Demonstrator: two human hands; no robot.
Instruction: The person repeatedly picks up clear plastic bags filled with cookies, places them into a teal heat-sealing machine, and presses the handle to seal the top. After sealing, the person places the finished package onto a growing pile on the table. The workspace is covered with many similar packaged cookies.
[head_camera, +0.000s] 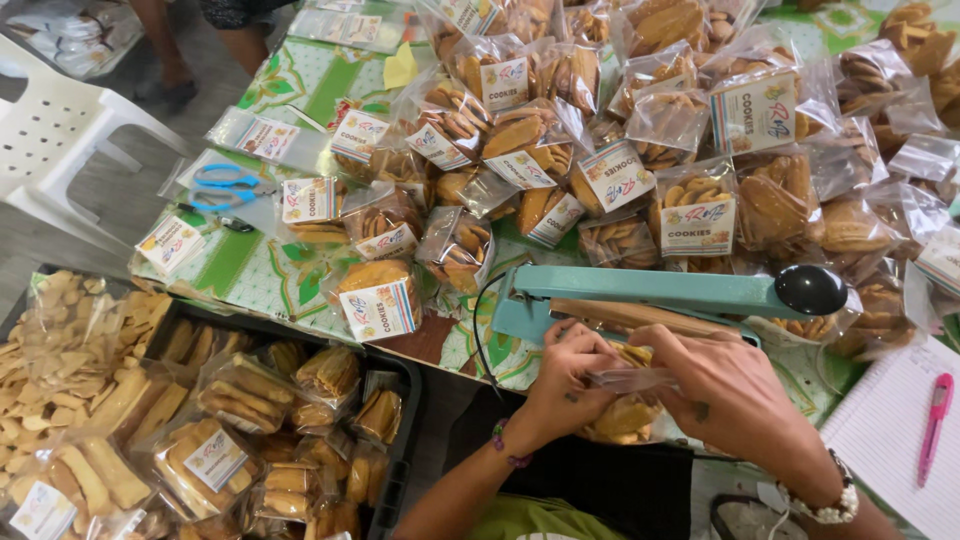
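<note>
Clear plastic bag of biscuits (625, 412) pinched at its open top by both hands, just below the teal sealer (640, 298).
Golden, finger-shaped biscuits inside; left hand (568, 372) and right hand (722, 385) closed on the bag's mouth, at the counter (262, 272) edge.

We see clear plastic bags of golden-brown cookies heaped across the table, most bearing a rectangular white label with red and blue print. One such labelled bag (378, 298) stands at the near table edge, its label (377, 311) facing us. A bigger bag (757, 100) toward the far right shows a tall white label (753, 112). Flat empty labelled bags (262, 137) lie on the left, beside another loose label (170, 243). Below the table edge, a black crate (400, 400) holds more filled bags, one with a white label (214, 459). Both our hands pinch an unlabelled clear bag (625, 400) of cookies at its mouth
</note>
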